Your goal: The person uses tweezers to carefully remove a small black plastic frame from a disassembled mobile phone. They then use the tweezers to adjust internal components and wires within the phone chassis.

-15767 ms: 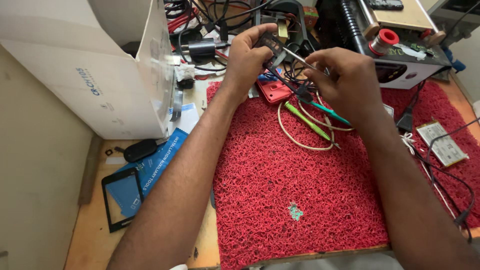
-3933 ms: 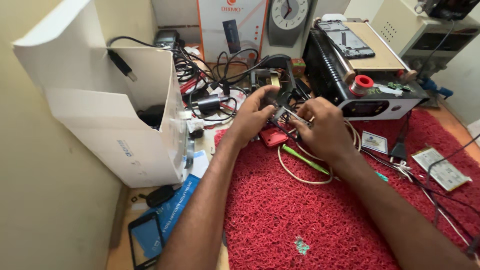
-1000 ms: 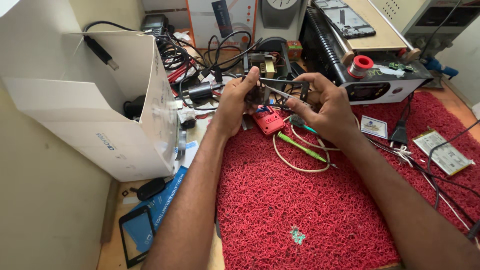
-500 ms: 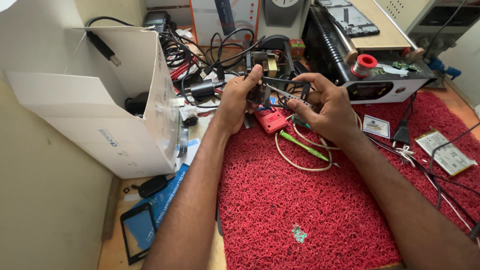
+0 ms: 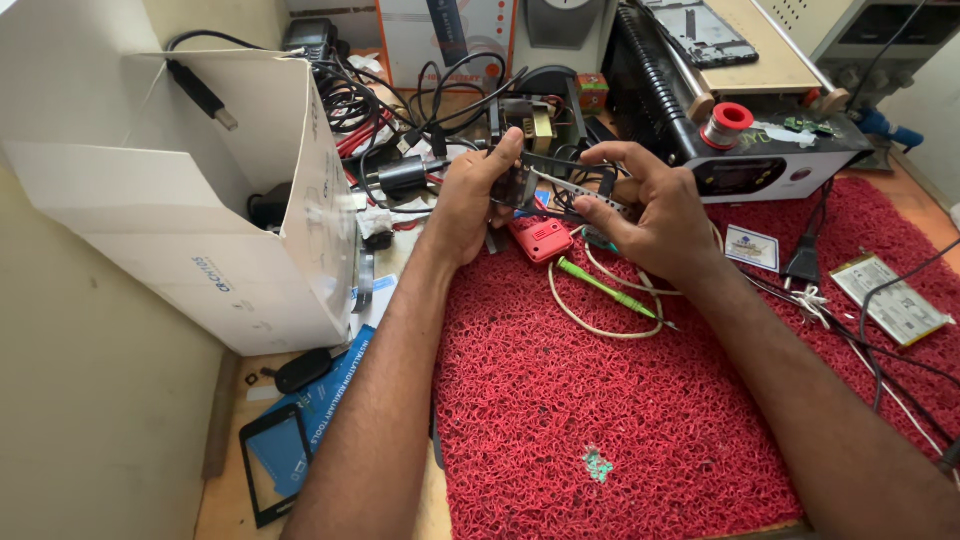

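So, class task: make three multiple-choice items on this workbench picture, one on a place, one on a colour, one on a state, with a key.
1. Where does the green screwdriver lie?
A. on the red mat
B. inside the white carton
C. on top of the black machine

2. What colour is the spool standing on the black machine?
A. blue
B. red and white
C. yellow

3. How are the two hands placed?
A. both flat on the mat
B. one in the carton
C. both raised, pinching a small part

Key: 1 A, the screwdriver rests on the mat inside a loop of pale cable. 2 B, its rim is red, its core white. 3 C, the left hand and right hand hold a small part between fingertips above the mat.
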